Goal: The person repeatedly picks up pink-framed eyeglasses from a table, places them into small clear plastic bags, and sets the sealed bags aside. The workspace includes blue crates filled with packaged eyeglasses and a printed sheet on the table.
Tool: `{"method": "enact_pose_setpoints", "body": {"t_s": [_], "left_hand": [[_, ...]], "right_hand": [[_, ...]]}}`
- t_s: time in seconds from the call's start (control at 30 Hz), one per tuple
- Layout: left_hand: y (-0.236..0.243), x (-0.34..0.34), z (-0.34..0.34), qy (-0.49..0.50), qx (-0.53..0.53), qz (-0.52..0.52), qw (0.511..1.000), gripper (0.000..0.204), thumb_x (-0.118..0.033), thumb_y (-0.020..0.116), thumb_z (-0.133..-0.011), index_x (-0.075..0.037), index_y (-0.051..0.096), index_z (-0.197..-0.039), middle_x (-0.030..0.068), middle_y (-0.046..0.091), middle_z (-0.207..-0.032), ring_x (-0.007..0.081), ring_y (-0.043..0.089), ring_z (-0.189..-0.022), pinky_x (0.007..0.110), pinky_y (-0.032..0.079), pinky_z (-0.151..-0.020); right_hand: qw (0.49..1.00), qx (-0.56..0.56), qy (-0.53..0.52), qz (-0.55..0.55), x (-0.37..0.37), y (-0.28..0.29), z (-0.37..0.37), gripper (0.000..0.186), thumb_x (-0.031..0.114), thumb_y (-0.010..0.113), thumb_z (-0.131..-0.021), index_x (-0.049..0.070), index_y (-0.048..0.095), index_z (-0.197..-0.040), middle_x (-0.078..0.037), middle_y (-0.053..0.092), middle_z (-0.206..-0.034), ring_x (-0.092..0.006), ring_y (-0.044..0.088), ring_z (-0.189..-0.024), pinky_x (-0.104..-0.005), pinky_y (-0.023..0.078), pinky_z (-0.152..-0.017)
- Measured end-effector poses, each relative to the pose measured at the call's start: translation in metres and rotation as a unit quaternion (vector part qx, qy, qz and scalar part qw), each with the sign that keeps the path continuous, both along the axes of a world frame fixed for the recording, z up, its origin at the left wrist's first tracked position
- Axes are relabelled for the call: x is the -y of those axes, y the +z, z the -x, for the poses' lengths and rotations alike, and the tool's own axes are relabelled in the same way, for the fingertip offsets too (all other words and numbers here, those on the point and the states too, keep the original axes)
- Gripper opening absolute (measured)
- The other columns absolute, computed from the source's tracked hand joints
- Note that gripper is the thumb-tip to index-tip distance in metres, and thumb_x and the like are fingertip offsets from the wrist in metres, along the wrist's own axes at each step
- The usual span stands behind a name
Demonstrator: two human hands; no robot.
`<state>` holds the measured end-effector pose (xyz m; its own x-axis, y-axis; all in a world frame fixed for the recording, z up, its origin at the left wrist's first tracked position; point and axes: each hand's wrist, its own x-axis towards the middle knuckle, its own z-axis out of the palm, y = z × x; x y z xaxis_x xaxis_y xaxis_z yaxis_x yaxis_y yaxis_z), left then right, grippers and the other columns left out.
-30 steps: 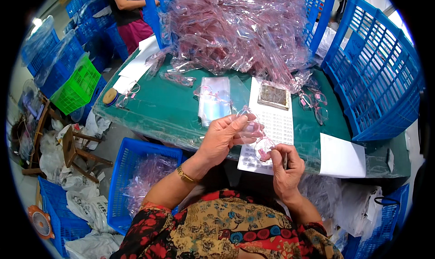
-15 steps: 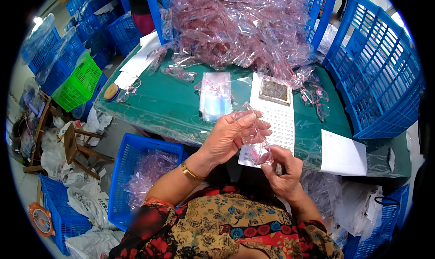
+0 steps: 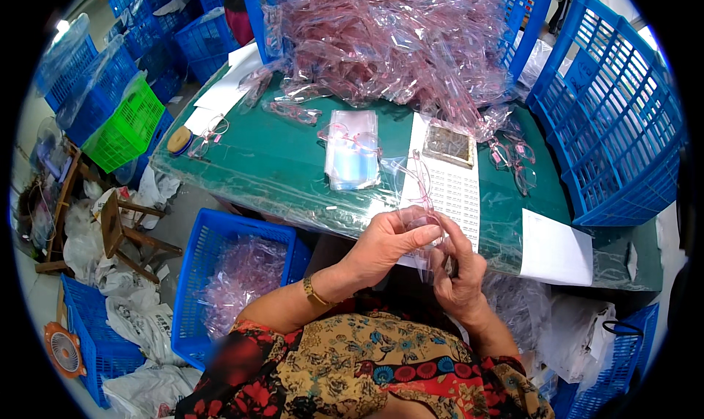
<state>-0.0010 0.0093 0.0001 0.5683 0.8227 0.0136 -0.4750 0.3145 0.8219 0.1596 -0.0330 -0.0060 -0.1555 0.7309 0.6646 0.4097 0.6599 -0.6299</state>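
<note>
At the table's near edge, both hands are closed round one pair of pink clear-framed eyeglasses point(image 3: 423, 187); a thin temple sticks up above the fingers. My left hand point(image 3: 387, 247) pinches it with thumb against fingers. From the other side my right hand point(image 3: 460, 269) grips the lower end. Clear plastic film shows around the glasses, seemingly a sleeve, though its edges are hard to make out. Beyond the hands lies a stack of clear plastic sleeves point(image 3: 352, 171) with another pair of glasses point(image 3: 343, 134) across it. A sheet of small labels point(image 3: 458, 199) lies just past my right hand.
A large heap of bagged pink glasses point(image 3: 389, 45) fills the table's back. More glasses point(image 3: 522, 155) lie right of a shallow framed tray point(image 3: 449, 145). An upended blue crate point(image 3: 609, 118) stands at right, near white paper point(image 3: 556, 247). A blue basket point(image 3: 192, 272) holds bagged glasses at lower left.
My left hand has moved down and right with the glasses, closing in beside my right hand. Both hands are now together, and the temple points upward.
</note>
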Motion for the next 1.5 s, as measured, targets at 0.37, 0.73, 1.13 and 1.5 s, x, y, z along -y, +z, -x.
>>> {"method": "enact_pose_setpoints", "body": {"t_s": [0.37,0.73,1.13,1.5], "left_hand": [[0.011,-0.028,0.011,0.225,0.133,-0.004,0.965,0.024,-0.029,0.054,-0.094,-0.005,0.058,-0.094,0.0038,0.057,-0.091,0.0168,0.056,-0.09,0.037,0.047,-0.089],[0.02,-0.025,0.07,0.201,0.263,0.102,0.938,0.031,-0.024,0.053,-0.095,-0.011,0.038,-0.071,0.0014,0.034,-0.069,0.0117,0.036,-0.062,0.025,0.039,-0.055],[-0.136,0.117,0.405,0.265,-0.902,-0.104,0.326,0.073,-0.047,0.075,-0.069,0.002,0.057,-0.119,0.026,0.063,-0.107,0.0398,0.061,-0.098,0.041,0.048,-0.083],[0.039,-0.008,0.121,0.218,-0.38,-0.216,0.872,0.016,-0.012,0.058,-0.092,0.003,0.064,-0.097,0.0056,0.062,-0.079,0.0076,0.058,-0.063,0.02,0.047,-0.057]], "right_hand": [[0.945,-0.176,0.137,0.238,0.019,0.006,0.011,0.039,0.0,0.042,-0.095,-0.001,0.043,-0.134,-0.005,0.057,-0.072,-0.0092,0.055,-0.067,-0.0226,0.044,-0.064],[0.959,-0.024,0.189,0.21,0.012,0.021,-0.006,0.043,-0.001,0.062,-0.083,0.009,0.056,-0.124,-0.005,0.061,-0.071,-0.0119,0.058,-0.062,-0.0242,0.046,-0.059],[0.944,0.02,-0.296,0.146,-0.077,0.025,-0.178,0.026,0.023,0.061,-0.088,-0.001,0.065,-0.098,-0.006,0.054,-0.058,-0.0105,0.05,-0.055,-0.0259,0.041,-0.054],[0.879,-0.237,-0.103,0.401,-0.084,0.017,-0.191,0.02,0.023,0.062,-0.09,0.003,0.065,-0.089,0.004,0.048,-0.059,-0.0044,0.036,-0.047,-0.0202,0.026,-0.043]]}}
